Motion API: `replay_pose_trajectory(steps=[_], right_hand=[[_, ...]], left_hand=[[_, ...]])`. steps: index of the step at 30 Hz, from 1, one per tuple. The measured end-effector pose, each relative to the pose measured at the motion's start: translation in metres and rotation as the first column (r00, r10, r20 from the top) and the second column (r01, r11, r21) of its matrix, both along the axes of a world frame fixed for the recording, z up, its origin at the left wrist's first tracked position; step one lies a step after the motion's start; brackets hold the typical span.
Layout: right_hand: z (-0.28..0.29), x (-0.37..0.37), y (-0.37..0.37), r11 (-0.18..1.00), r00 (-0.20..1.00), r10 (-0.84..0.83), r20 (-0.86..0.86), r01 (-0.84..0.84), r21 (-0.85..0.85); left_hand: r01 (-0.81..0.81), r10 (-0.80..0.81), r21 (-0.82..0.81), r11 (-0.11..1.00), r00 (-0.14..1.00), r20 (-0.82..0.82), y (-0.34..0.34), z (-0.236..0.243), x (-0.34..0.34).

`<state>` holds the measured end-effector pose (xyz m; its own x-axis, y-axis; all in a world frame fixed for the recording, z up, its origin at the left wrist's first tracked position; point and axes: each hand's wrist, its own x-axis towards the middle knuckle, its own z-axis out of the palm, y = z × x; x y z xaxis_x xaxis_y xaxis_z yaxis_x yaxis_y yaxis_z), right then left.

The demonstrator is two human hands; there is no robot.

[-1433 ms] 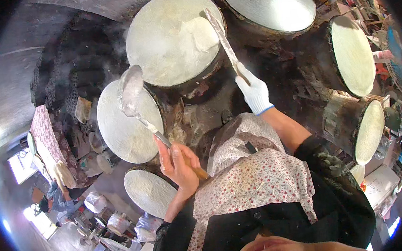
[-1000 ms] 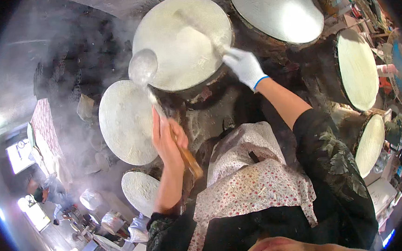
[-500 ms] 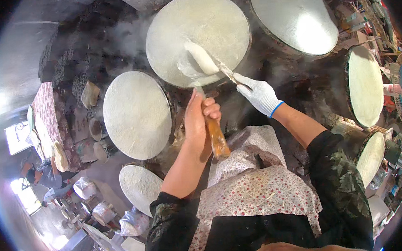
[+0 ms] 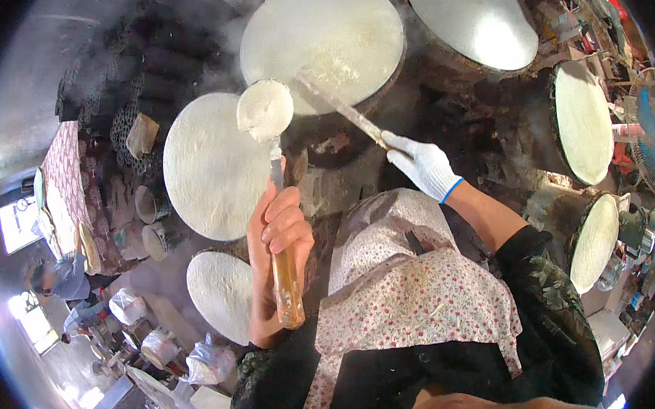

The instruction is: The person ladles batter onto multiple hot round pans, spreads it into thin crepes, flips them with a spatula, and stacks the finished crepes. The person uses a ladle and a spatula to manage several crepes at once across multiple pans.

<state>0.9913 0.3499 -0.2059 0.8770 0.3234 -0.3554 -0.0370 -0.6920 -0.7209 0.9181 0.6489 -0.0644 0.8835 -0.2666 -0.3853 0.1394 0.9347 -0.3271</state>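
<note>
My bare left hand [image 4: 280,227] is wrapped round the wooden handle of a ladle [image 4: 265,110]. The ladle's round bowl is full of a thick white mass and hangs over the gap between two griddles, overlapping both in view. My right hand [image 4: 420,164], in a white knit glove with a blue cuff, grips a batter-smeared stick [image 4: 344,111]. The stick's far end lies over the near part of the large round griddle [image 4: 315,23] at the top. That griddle bears a pale coating, with rough, lumpy streaks right of the stick's tip.
More pale-coated griddles stand around me: one at left [image 4: 215,167], one lower left [image 4: 221,295], two at right [image 4: 584,122] [image 4: 594,243]. At upper right is a shiny griddle [image 4: 472,16]. Steam drifts at upper left. Another person [image 4: 74,279] and white bags [image 4: 209,361] are far left.
My left hand drew the ladle back toward me and leftward, off the top griddle. The long white lump beside the stick is gone from there; the ladle's full bowl now shows.
</note>
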Motion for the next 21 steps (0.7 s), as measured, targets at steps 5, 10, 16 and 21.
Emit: replay_pose_trajectory(steps=[5, 10, 16, 21], right_hand=[[-0.027, -0.04, 0.011, 0.901, 0.9, -0.433, 0.059, 0.431, 0.045], [-0.031, -0.05, 0.028, 0.902, 0.985, -0.17, 0.018, 0.149, 0.405], [-0.012, -0.019, 0.014, 0.469, 0.614, 0.076, -0.785, 0.673, 0.572], [-0.001, 0.001, -0.009, 0.584, 0.521, 0.044, -0.852, 0.679, 0.445]], left_hand=[[-0.006, 0.006, 0.054, 0.999, 1.0, -0.009, 0.014, 0.014, -0.018], [-0.022, 0.022, 0.112, 0.993, 1.0, 0.006, 0.021, 0.031, -0.015], [-0.007, -0.003, 0.166, 0.986, 0.998, 0.06, 0.005, 0.048, 0.014], [0.034, -0.04, 0.099, 0.994, 0.997, 0.06, -0.026, 0.061, 0.05]])
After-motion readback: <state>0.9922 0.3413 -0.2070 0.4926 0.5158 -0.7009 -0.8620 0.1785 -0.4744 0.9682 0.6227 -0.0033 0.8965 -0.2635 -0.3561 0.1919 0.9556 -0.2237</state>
